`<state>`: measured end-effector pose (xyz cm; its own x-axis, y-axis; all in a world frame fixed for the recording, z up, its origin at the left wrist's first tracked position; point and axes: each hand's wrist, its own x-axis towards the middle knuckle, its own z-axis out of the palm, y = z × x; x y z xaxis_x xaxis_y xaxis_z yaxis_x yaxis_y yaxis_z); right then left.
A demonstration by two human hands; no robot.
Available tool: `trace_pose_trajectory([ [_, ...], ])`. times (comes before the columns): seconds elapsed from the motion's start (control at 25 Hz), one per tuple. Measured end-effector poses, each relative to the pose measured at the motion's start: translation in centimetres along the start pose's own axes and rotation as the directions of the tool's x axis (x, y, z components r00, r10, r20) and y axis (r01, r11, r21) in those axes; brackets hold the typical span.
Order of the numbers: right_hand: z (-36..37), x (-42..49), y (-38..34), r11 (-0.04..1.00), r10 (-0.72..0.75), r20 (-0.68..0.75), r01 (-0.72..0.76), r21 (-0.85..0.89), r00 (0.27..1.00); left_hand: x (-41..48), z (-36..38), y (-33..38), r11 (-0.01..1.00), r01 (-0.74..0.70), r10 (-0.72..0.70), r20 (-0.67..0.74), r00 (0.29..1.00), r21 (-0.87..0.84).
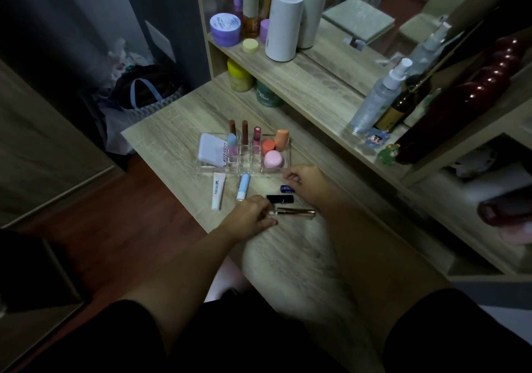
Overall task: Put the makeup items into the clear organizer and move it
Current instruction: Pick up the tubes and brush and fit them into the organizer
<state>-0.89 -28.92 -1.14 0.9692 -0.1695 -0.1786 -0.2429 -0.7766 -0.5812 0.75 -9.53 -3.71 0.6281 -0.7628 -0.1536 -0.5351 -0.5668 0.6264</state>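
Nearest, the left hand (253, 214) has its fingers closed on the end of a gold wand (296, 212) lying on the desk (288, 257). Just beyond: black lipstick (280, 199), blue capsule (288, 189) under the right hand (302, 178), whose loosely curled fingers grip nothing visible. Left of the hands: blue stick (243, 186), white tube (218, 190). Five items left, by this count. Beyond the hands: organizer (244, 168), mostly filled and not yet moved, it seems. Farthest: shelf (316, 84) of bottles; nothing obstructs.
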Motion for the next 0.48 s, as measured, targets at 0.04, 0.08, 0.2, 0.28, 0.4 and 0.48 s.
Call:
trace_pose_trajectory([
  [0.04, 0.0, -0.1, 0.2, 1.000, -0.006, 0.012, 0.006, 0.000, 1.000, 0.1, 0.3, 0.1, 1.000, 0.019, -0.019, -0.003, 1.000, 0.002],
  [0.08, 0.1, -0.1, 0.2, 1.000, -0.002, 0.023, 0.002, 0.003, 1.000, 0.2, 0.5, 0.2, 0.999, 0.040, -0.040, -0.007, 0.999, 0.010],
  [0.2, 0.6, 0.1, -0.1, 0.999, 0.029, 0.047, -0.030, 0.026, 0.998, 0.6, 0.6, 0.3, 0.995, 0.090, -0.089, -0.011, 0.996, 0.053],
  [0.28, 0.9, 0.4, -0.7, 0.999, 0.031, 0.073, -0.034, 0.042, 0.997, 0.5, 0.4, 0.1, 0.992, 0.086, -0.085, -0.008, 0.996, 0.088],
  [0.4, 1.4, 0.7, -2.1, 0.999, -0.001, 0.075, -0.003, 0.053, 0.997, -0.5, -0.6, -0.8, 0.992, 0.047, -0.049, 0.018, 0.999, 0.120],
  [0.48, 1.8, 1.0, -3.2, 0.998, -0.028, 0.069, 0.024, 0.065, 0.997, -1.5, -1.6, -1.6, 0.992, 0.021, -0.031, 0.080, 0.996, 0.124],
])
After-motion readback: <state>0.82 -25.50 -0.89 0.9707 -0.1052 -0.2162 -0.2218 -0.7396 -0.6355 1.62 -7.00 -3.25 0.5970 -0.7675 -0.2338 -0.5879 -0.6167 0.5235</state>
